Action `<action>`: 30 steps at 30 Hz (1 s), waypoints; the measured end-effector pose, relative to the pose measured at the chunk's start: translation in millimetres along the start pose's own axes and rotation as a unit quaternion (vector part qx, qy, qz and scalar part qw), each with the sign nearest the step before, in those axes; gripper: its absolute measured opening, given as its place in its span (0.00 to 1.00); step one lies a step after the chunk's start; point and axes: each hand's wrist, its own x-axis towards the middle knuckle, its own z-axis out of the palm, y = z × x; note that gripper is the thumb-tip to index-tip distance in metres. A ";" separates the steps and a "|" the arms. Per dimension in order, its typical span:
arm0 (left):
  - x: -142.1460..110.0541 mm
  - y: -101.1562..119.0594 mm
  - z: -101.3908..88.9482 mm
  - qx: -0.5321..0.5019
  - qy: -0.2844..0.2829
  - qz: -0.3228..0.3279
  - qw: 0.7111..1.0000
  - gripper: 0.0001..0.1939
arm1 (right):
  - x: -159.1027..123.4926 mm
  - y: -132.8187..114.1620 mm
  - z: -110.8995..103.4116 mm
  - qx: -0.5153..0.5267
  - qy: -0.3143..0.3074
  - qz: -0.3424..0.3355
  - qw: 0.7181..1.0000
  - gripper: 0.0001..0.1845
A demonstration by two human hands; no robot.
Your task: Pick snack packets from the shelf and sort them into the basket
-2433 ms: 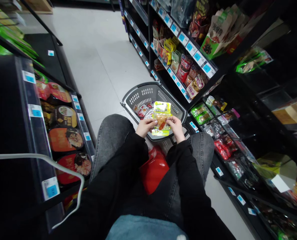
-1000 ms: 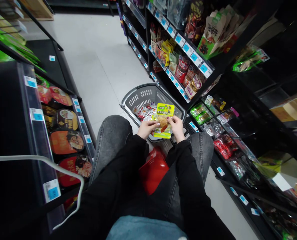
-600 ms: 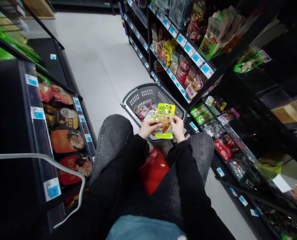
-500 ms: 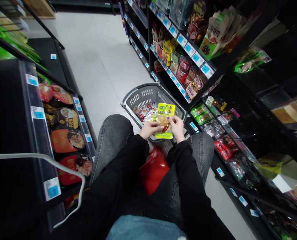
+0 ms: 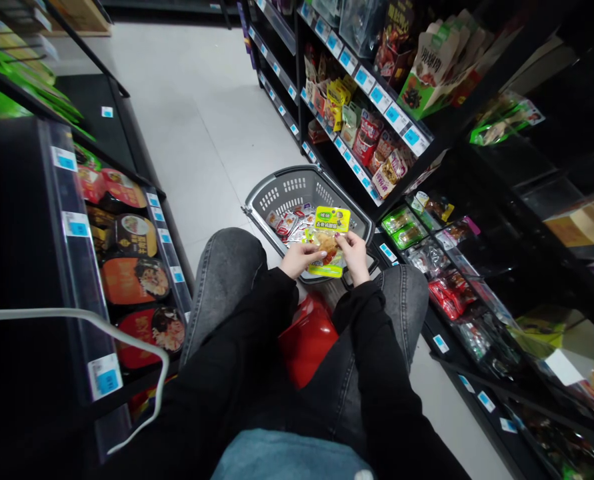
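Between my two hands is a yellow-green snack packet (image 5: 332, 219) with a clear window showing brownish food. My left hand (image 5: 299, 259) pinches its left edge with thumb and fingers. On the opposite edge, my right hand (image 5: 354, 256) grips it the same way. The packet is held over a grey shopping basket (image 5: 289, 179) with slotted walls, standing on the floor in front of my knees. Several small red-and-white packets (image 5: 289, 222) lie inside the basket, partly hidden behind the held packet.
To the left, a shelf holds bowl-shaped ready meals (image 5: 134, 280). Right of me, shelving carries bagged snacks (image 5: 367, 137) and trays of small packets (image 5: 449, 293). Something red and shiny (image 5: 307, 343) sits between my legs. A white cable (image 5: 101, 320) curves past on the left.
The held packet has bent or tilted slightly, its lower end shifting a little left. Both hands keep their hold in nearly the same place.
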 end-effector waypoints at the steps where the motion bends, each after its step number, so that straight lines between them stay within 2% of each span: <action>1: 0.2 -0.2 0.0 0.001 -0.001 -0.001 1.000 0.19 | 0.3 0.7 -0.2 0.001 0.001 0.002 1.000 0.16; 30: -0.5 0.6 -0.4 0.020 0.029 0.006 0.999 0.15 | 0.9 -1.5 -2.7 0.026 -0.021 0.028 0.999 0.18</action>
